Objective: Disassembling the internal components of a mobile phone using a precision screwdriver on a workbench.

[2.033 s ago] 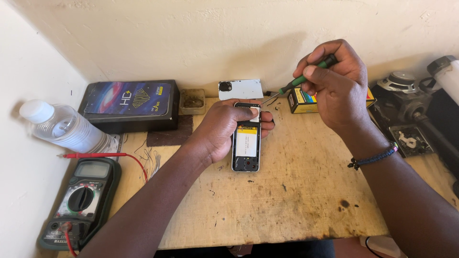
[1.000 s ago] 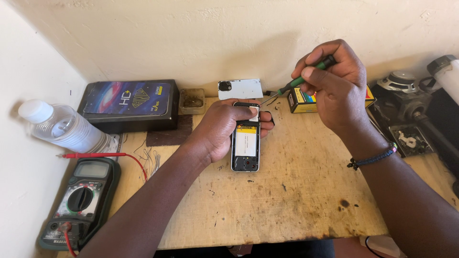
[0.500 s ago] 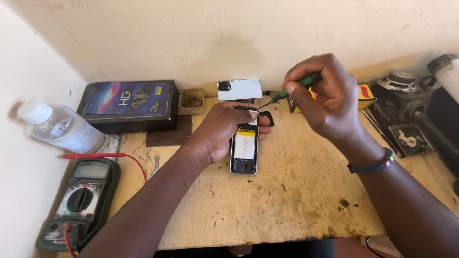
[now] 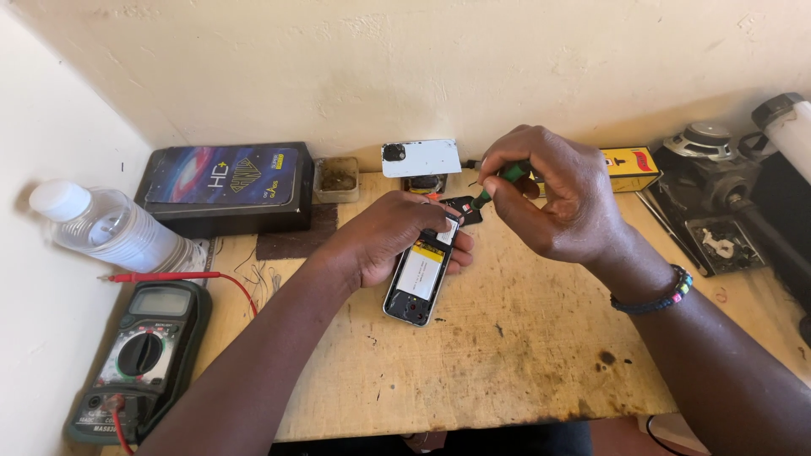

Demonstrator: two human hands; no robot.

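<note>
From the head camera, an opened phone (image 4: 420, 277) is seen lying on a worn wooden bench (image 4: 507, 355), back cover off and a battery with a yellow label exposed. It is pinned at its upper end by the left hand (image 4: 393, 238), whose fingers are curled over the top edge and closed on the body, while the lower end lies bare on the wood. A green-handled screwdriver (image 4: 500, 181) is gripped in the right hand (image 4: 553, 198), the fingers shut tightly round the handle; the tip is pointed down towards the phone's upper end, just beside the left fingers, though whether it touches cannot be told. A beaded bracelet (image 4: 655, 297) is worn on the right wrist. Behind the hands, a white back cover (image 4: 421, 157) is propped against the wall. A dark box (image 4: 226, 186) is set at the left rear, with a water bottle (image 4: 110, 226) lying beside it and a multimeter (image 4: 139, 359) with a red lead nearer the edge. A yellow box (image 4: 632, 167) and grey metal parts (image 4: 718, 194) are found on the right.
</note>
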